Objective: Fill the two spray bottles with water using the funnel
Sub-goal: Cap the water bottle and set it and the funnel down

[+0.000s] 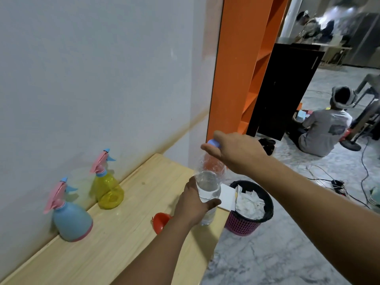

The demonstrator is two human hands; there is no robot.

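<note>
A clear plastic water bottle (207,186), partly full, stands upright near the right edge of the wooden table (115,243). My left hand (193,202) grips its middle. My right hand (232,151) is closed over its blue cap (212,143). A red funnel (160,222) lies on the table just left of my left wrist, partly hidden by it. Against the wall stand two spray bottles with pink and blue trigger heads still on: a blue spray bottle (71,220) nearer me and a yellow spray bottle (109,190) farther along.
A pink waste basket (246,225) with a black liner and crumpled paper stands on the floor right of the table. A white square object (226,197) rests at the table's corner. An orange shelf (240,64), a person sitting on the floor (322,126) and cables lie beyond.
</note>
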